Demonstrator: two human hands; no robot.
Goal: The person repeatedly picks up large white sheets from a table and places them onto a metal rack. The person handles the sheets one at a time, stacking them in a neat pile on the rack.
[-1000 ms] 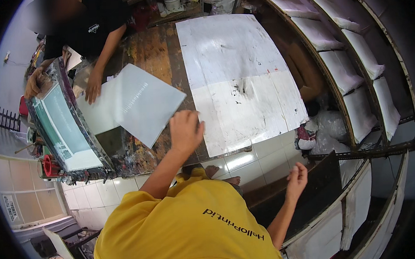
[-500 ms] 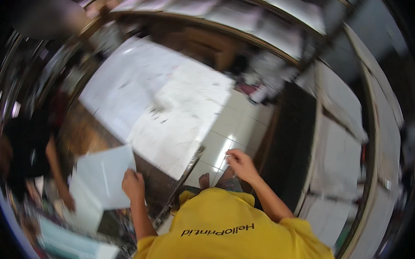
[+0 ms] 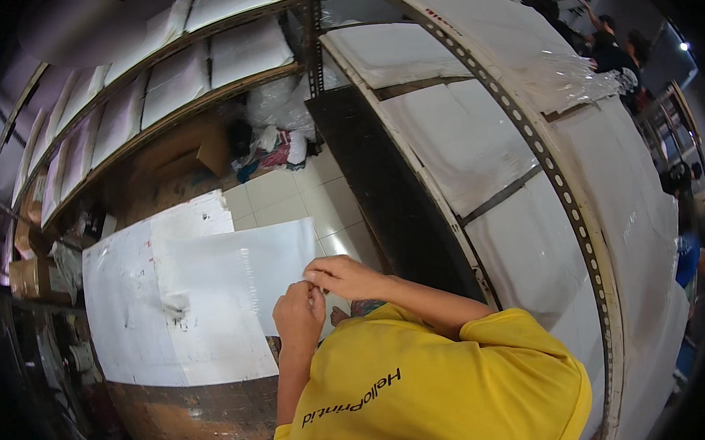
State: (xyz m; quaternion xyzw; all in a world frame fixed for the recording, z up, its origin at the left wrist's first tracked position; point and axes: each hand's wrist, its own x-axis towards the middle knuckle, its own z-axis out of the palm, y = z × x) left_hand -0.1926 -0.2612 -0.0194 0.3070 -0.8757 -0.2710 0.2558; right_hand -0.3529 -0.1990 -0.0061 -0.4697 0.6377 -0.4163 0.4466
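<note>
A thin pale sheet (image 3: 278, 252) stretches out in front of me, partly over the near right end of the table. My left hand (image 3: 300, 309) is closed on its near edge. Right beside it, my right hand (image 3: 343, 276) pinches near the sheet's corner, its fingertips meeting the left ones. Under the sheet, larger white sheets (image 3: 130, 319) with dark smudges cover much of the wooden table (image 3: 207, 411).
On my right stands a metal rack (image 3: 562, 193) with stacks of white sheets (image 3: 460, 135); a long dark panel (image 3: 391, 194) runs along it. More shelves of sheets (image 3: 174, 86) line the far left. Clothes and plastic (image 3: 281, 144) lie on the tiled floor (image 3: 275, 196). Cardboard boxes (image 3: 33, 278) sit left.
My view has turned right. The left hand has brought the pale sheet from the left side to in front of me, and my right hand has come over to join it at the edge.
</note>
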